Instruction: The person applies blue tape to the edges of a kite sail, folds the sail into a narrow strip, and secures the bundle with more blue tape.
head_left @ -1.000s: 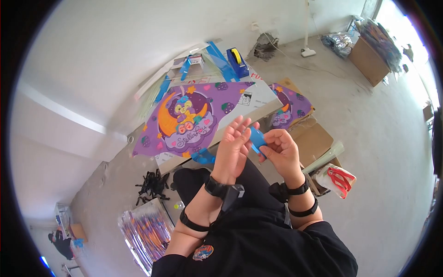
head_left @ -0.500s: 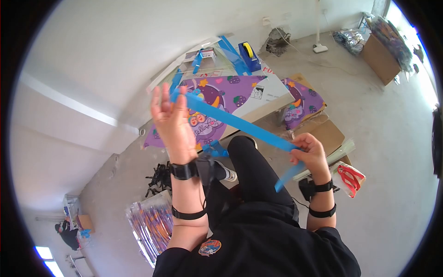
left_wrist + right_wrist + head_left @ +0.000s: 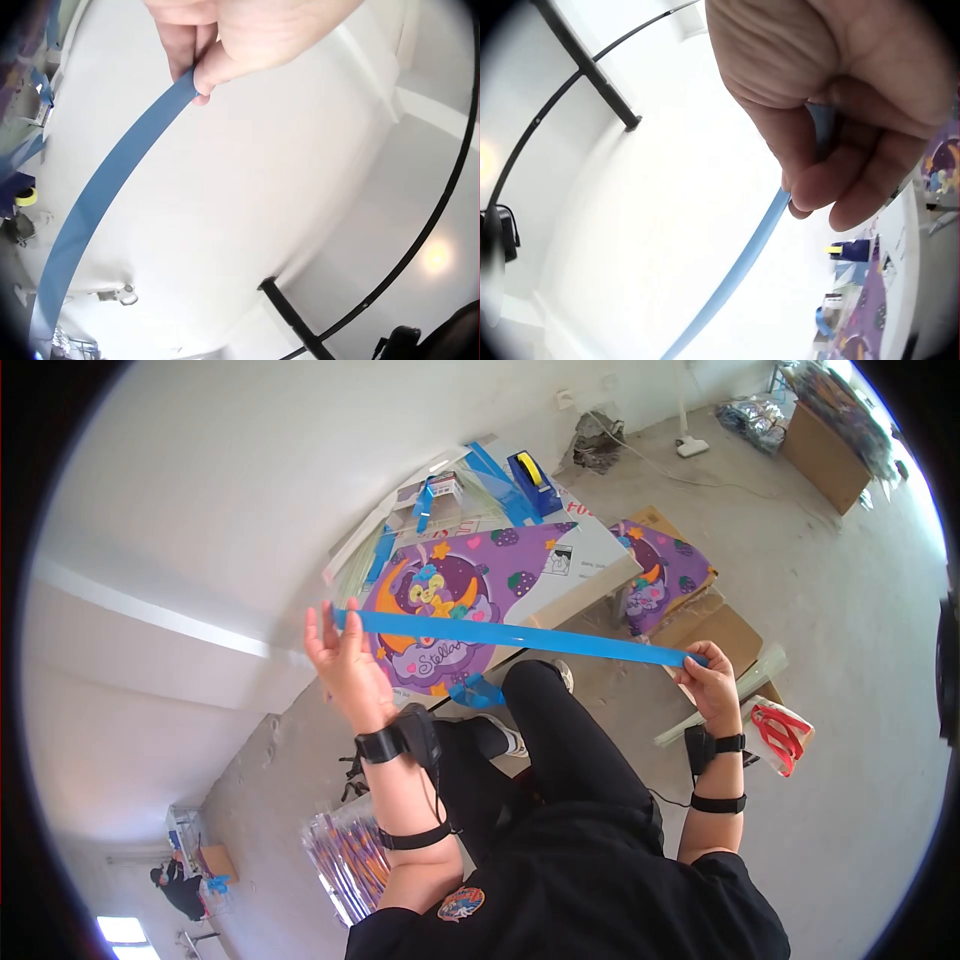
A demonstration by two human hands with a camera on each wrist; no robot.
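A long flat blue strip point(image 3: 520, 638) is stretched nearly straight between my two hands, in front of a purple printed sheet point(image 3: 500, 565). Its left end is pinched between thumb and fingers of my left hand point(image 3: 350, 665); the left wrist view shows the strip point(image 3: 112, 176) curving down and away from that pinch. With thumb and fingertips my right hand point(image 3: 714, 690) grips the other end. In the right wrist view some blue also shows inside the curled fingers point(image 3: 855, 176). The purple sheet, with a cartoon character on a moon, lies flat on a white board point(image 3: 590, 575).
Behind the sheet are a blue tape dispenser point(image 3: 533, 482) with yellow tape and more blue strips point(image 3: 505, 485). Another purple sheet point(image 3: 665, 575) lies on cardboard to the right, near a bag with red handles point(image 3: 780, 735). Wrapped printed pieces point(image 3: 345, 865) stand at lower left.
My hands have moved apart, left hand to the left and right hand to the right. The blue strip, bunched between them before, is now drawn out long and almost level.
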